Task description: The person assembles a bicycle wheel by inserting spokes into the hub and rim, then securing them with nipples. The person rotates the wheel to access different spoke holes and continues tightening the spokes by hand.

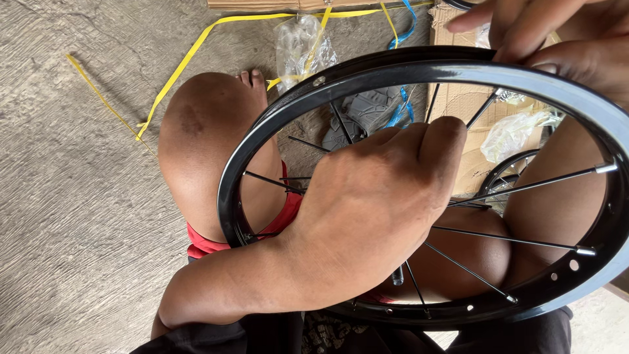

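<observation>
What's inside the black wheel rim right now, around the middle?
Thin metal spokes cross the inside of the black wheel rim. The left hand reaches in at the middle and covers the hub, so it cannot be seen. The right hand grips the rim's top edge.

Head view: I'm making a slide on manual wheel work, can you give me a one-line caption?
Left hand reaches among the spokes of a black wheel rim while the right hand steadies its top edge.

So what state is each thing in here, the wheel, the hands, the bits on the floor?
Wheel rim: black, across the lap, partly spoked.
Left hand: inside the rim, fingers curled among the spokes.
Right hand: fingers on the rim's top edge.
Yellow strap: loose on the floor.
Plastic bag: crumpled.
</observation>
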{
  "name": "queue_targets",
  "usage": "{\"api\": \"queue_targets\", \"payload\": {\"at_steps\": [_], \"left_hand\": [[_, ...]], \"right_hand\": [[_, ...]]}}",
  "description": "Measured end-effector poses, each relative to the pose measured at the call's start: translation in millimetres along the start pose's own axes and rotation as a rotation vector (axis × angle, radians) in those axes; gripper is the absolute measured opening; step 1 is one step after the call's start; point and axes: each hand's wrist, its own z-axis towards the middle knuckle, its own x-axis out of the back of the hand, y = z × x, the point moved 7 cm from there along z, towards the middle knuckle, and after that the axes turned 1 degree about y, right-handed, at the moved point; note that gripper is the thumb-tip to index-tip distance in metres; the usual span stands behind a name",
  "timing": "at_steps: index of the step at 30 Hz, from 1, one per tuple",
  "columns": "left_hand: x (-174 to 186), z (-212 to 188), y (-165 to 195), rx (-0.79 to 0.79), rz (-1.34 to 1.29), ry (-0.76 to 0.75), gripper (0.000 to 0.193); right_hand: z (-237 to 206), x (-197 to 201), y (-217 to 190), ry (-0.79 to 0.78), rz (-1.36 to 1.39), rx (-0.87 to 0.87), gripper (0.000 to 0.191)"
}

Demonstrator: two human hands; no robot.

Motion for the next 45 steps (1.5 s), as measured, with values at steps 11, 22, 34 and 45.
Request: {"api": "queue_targets", "payload": {"at_steps": [11,22,34,45], "left_hand": [[-34,-3,-32,0.231,-0.813,0.138,0.051],[-68,-5,-80,0.579,-1.312,0.340,0.032],[-68,3,-88,0.538,-1.338,0.363,0.028],[-87,8,-89,0.518,-1.374,0.429,0.021]], "right_hand": [[11,-14,-31,-0.019,0.049,0.174,0.042],[14,-42,-63,0.024,-0.295,0.103,0.042],[13,-37,-63,0.057,-0.404,0.096,0.041],[7,-32,-50,0.045,-0.295,0.101,0.040]]}}
